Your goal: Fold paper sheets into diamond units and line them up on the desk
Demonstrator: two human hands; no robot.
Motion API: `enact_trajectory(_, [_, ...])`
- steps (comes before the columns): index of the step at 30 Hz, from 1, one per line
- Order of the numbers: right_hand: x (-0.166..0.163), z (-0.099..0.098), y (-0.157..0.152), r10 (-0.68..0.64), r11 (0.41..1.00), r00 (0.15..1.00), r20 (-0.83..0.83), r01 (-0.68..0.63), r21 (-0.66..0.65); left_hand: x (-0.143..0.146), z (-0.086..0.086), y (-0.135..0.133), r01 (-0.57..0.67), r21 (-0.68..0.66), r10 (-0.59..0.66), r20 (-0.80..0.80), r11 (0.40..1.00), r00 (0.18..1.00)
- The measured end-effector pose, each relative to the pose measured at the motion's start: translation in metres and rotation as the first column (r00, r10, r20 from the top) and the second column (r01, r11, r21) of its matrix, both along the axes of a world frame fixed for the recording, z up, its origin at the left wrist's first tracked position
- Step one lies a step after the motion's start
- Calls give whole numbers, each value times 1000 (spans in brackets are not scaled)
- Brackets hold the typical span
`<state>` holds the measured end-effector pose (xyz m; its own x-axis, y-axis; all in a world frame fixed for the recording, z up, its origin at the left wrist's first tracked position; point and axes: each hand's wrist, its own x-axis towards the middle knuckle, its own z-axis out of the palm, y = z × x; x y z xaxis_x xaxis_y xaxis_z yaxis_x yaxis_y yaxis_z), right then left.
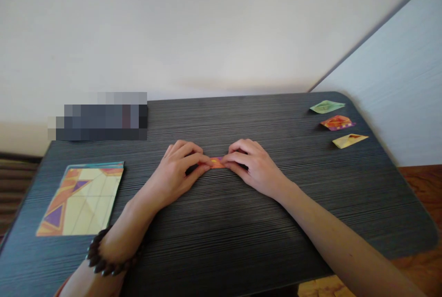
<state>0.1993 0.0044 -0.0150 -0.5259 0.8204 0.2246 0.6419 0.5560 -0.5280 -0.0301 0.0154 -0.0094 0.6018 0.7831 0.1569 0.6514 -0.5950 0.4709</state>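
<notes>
Between my two hands, at the middle of the dark table, is a small folded piece of paper [217, 163], orange with some purple. My left hand [180, 166] pinches its left end between thumb and fingers. On its right end, the thumb and fingers of my right hand [253, 164] are closed in the same way. The fingertips cover both ends, so only the middle strip of the paper shows. A beaded bracelet [103, 255] circles my left wrist.
On the left of the table [221, 241] lies a stack of patterned paper sheets [91, 205]. A blurred-out dark object [103, 122] stands behind it. Along the right side lie a green folded paper [326, 107], an orange-red one [337, 123] and a yellow one [349, 141]. A wall [207, 25] rises behind.
</notes>
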Motion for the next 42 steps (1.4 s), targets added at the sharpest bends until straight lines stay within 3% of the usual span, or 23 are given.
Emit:
enact_trajectory(9, [-14, 6, -4, -145, 989, 989, 29, 145, -28, 10, 4, -6, -133, -48, 133, -2, 990, 991])
enact_trajectory(14, [-15, 8, -4, -146, 986, 989, 36, 148, -73, 9, 3, -7, -111, -63, 113, 20, 992, 993])
enact_trajectory(22, [-17, 6, -4, -177, 981, 983, 43, 180, -73, 21, 5, -12, -230, -50, 231, 3, 972, 973])
enact_trajectory(42, [-1, 17, 4, -11, 975, 1000, 18, 15, -220, 5, 10, -5, -75, -161, 71, -30, 984, 997])
